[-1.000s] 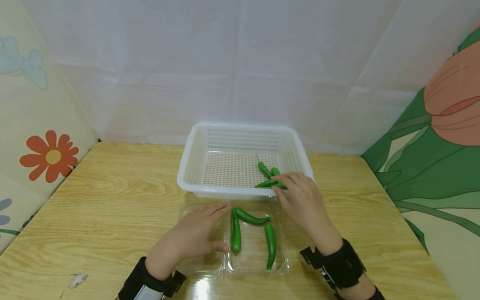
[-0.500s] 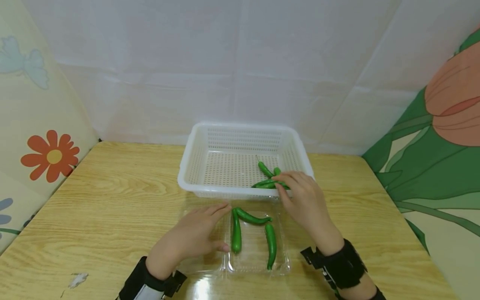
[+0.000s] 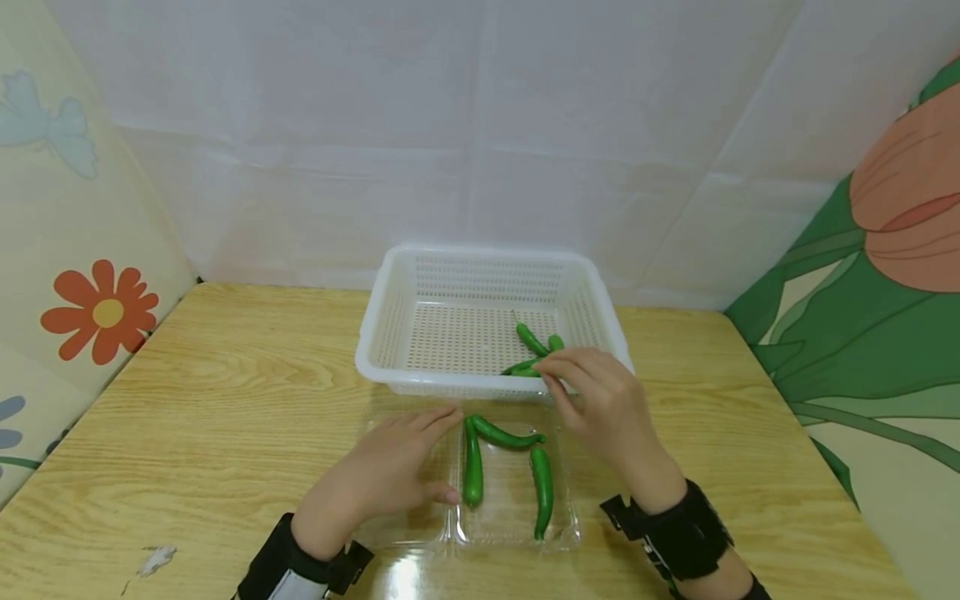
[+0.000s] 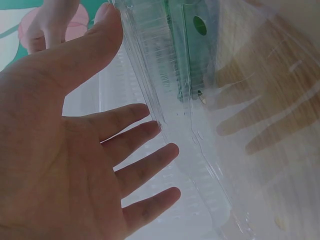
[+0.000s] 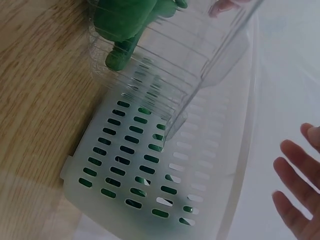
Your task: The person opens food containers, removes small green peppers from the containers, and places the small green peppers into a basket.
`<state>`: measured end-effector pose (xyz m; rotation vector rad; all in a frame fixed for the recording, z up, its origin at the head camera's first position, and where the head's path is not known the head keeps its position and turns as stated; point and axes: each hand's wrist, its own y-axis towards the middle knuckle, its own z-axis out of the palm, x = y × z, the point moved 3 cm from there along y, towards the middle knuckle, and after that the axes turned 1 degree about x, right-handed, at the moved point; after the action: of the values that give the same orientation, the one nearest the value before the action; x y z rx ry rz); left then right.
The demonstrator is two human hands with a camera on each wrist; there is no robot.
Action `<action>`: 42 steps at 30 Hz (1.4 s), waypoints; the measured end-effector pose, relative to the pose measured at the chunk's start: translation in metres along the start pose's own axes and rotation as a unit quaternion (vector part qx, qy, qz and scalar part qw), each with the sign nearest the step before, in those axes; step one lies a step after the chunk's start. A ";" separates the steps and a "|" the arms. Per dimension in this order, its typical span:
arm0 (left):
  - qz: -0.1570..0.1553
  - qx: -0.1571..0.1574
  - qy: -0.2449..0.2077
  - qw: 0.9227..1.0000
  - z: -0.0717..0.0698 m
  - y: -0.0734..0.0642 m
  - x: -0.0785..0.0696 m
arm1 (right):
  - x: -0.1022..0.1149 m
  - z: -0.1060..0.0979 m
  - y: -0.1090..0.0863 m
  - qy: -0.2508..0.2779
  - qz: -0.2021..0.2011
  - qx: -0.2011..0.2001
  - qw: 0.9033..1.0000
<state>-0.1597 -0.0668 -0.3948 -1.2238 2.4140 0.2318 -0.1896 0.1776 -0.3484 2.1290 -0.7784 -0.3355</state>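
My right hand [image 3: 600, 400] reaches over the front rim of the white basket [image 3: 457, 382], its thumb and fingertips pinching the right end of a green chili pepper [image 3: 525, 371]. More green chili peppers [image 3: 531, 339] lie beside it in the basket's front right corner, partly behind my fingers. In front stands an opened clear plastic box [image 3: 510, 525] with three green chilies in its right half: one upright at left [image 3: 472, 471], one across the top [image 3: 506, 434] and one at right [image 3: 542, 492]. Over the box's left half lies my left hand [image 3: 386, 467], fingers extended, fingertips at the fold, holding nothing.
The basket stands on a wood-grain table [image 3: 247, 400] close to a white cloth backdrop [image 3: 322, 208]. Flower-printed panels flank the table on both sides. A pale worn patch [image 3: 156, 561] marks the tabletop at front left.
My right thumb and fingers have closed together and shifted slightly left over the chilies. The nearest chili in the basket has slid a little left. My left hand has stayed still.
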 end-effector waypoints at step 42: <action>0.005 -0.009 0.002 1.000 -0.001 -0.001 -0.001 | 0.022 0.021 -0.010 0.077 0.100 0.337 0.933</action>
<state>-0.1590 -0.0668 -0.3933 -1.2207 2.4266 0.2542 -0.1784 0.1556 -0.3686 2.6291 -1.1195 0.2487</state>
